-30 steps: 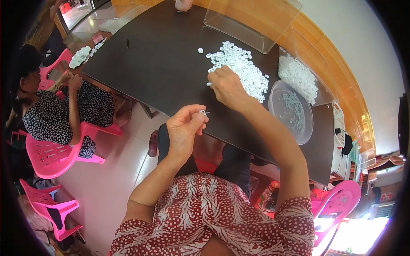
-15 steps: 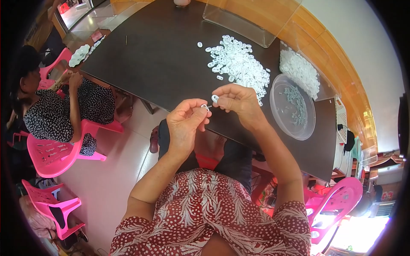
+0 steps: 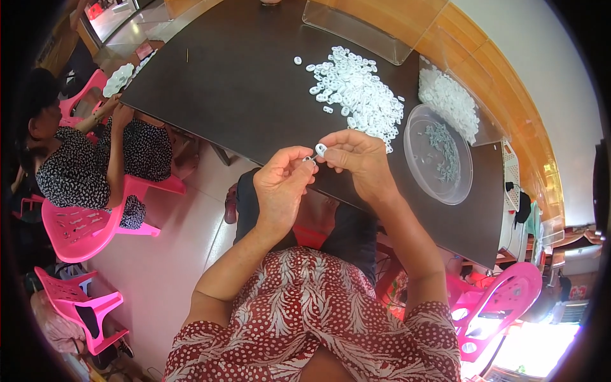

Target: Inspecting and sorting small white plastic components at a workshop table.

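Right hand (image 3: 359, 158) pinches a small white oval plastic piece (image 3: 320, 149) between thumb and fingers; the left hand (image 3: 280, 183) pinches a smaller whitish piece (image 3: 309, 160), mostly covered by its fingertips, beside a thin grey stem (image 3: 314, 156). The oval could slip, since so little of it seems gripped, and the stem might skew if the hands meet off line. Being near the dark brown surface's (image 3: 242, 76) front edge, a dropped part could fall past it. The oval sits at the right hand's thumb tip, just beside the left fingertips; whether it touches the stem, I cannot tell. Beyond the right hand lies a loose heap of white oval pieces (image 3: 363, 89).
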The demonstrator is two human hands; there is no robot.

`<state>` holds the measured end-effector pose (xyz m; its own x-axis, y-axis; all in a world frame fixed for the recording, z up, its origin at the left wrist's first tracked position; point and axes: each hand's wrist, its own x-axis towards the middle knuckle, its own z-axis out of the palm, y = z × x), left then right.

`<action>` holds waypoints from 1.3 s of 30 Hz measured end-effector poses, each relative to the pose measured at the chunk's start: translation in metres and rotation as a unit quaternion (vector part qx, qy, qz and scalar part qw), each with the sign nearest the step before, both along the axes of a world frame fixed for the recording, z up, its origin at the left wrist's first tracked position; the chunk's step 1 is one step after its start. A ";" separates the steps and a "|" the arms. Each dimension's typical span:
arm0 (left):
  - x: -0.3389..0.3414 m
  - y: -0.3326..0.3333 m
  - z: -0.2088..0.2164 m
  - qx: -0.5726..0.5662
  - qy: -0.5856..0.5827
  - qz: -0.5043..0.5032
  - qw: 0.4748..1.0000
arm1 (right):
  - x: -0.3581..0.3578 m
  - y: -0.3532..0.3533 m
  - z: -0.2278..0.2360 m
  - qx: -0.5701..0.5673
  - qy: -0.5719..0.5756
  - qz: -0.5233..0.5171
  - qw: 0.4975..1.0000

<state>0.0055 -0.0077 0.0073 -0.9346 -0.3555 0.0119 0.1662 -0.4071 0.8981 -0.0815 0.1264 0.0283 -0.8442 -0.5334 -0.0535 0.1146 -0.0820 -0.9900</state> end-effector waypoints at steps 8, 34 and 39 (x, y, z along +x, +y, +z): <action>0.001 0.001 -0.004 -0.015 0.003 0.007 1.000 | 0.005 -0.002 0.000 0.024 0.039 -0.002 0.999; 0.005 0.005 -0.015 0.059 0.034 -0.006 0.998 | 0.033 -0.011 -0.023 0.027 0.184 -0.069 0.980; 0.006 0.010 -0.014 0.042 0.027 0.027 0.998 | 0.040 -0.010 -0.023 0.063 0.247 -0.081 0.964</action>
